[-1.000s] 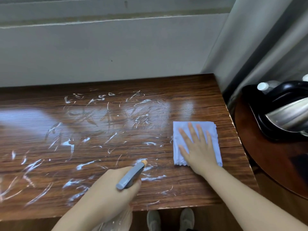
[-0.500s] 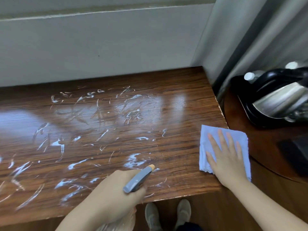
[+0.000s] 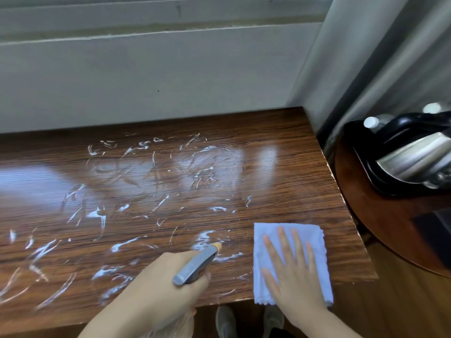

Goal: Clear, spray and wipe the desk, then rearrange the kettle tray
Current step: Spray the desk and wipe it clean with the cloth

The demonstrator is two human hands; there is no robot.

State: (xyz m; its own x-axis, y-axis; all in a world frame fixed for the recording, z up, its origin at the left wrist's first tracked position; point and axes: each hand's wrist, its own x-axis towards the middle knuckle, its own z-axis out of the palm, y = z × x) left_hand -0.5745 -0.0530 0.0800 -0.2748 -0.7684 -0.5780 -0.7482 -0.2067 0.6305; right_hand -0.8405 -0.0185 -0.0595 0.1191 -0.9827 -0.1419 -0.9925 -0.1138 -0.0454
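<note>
The dark wooden desk (image 3: 280, 191) is streaked with white spray foam (image 3: 97, 215) over its left and middle. My left hand (image 3: 158, 286) grips a spray bottle, whose grey head with an orange nozzle (image 3: 197, 264) points at the desk near the front edge. My right hand (image 3: 292, 272) lies flat, fingers spread, pressing a light blue cloth (image 3: 271, 235) onto the desk's front right corner. The cloth's near edge hangs a little over the desk's front. A steel kettle (image 3: 415, 154) lies tilted on a black tray (image 3: 366, 164) to the right.
The tray stands on a round dark wooden side table (image 3: 380, 228) right of the desk, with white bottle caps (image 3: 371, 121) behind the kettle. A grey wall and a curtain (image 3: 353, 57) bound the desk at the back and right. My shoes (image 3: 227, 320) show below the front edge.
My right hand has slid the cloth back left from the desk's right edge onto the front right corner. My left hand has kept the spray bottle near the front edge.
</note>
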